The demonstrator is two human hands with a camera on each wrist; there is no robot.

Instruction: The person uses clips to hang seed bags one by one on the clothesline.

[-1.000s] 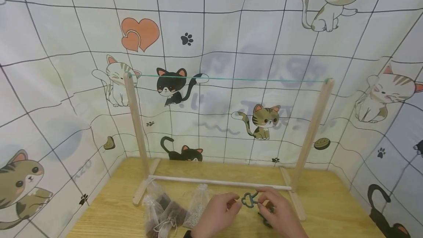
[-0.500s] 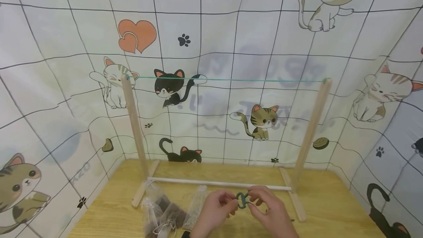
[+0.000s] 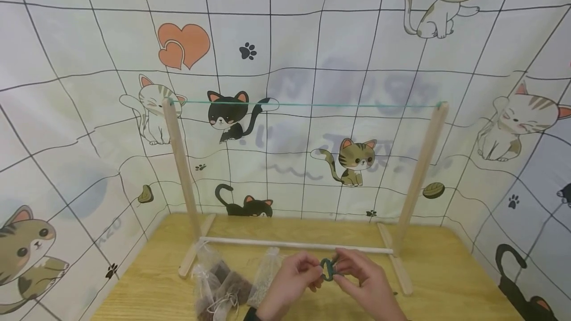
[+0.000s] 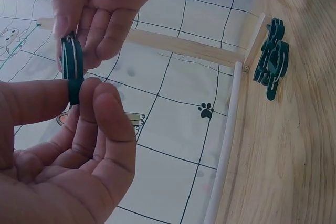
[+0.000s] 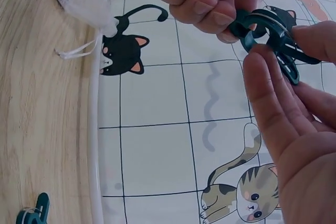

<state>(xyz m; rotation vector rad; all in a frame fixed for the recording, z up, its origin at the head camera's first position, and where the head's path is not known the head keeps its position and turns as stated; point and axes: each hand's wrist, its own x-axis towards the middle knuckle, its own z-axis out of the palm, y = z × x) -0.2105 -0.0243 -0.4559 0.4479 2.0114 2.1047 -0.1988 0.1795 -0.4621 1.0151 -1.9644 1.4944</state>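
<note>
A small dark green plastic spring clip (image 3: 327, 270) is held between both hands, above the front of the table. My left hand (image 3: 292, 279) pinches its rounded end between thumb and fingertips. From the other side, my right hand (image 3: 363, 277) grips the handle end with its thumb and fingers, covering much of the handles. In the right wrist view the clip (image 5: 269, 18) shows its curved body and a thin metal wire. Several more green clips (image 4: 274, 59) lie in a small heap on the table by the rack's foot, mostly hidden behind the right hand in the head view.
A wooden rack stands on the table (image 3: 428, 261), with a post (image 3: 182, 167) at the left, another post (image 3: 421, 177) at the right, a white bottom rod (image 3: 294, 246) and a green string (image 3: 303, 105) on top. Filled mesh bags (image 3: 223, 281) lie at the front left.
The right hand has carried the clip leftward, away from the heap. The left hand, first apart from the clip, now pinches its rounded end.
</note>
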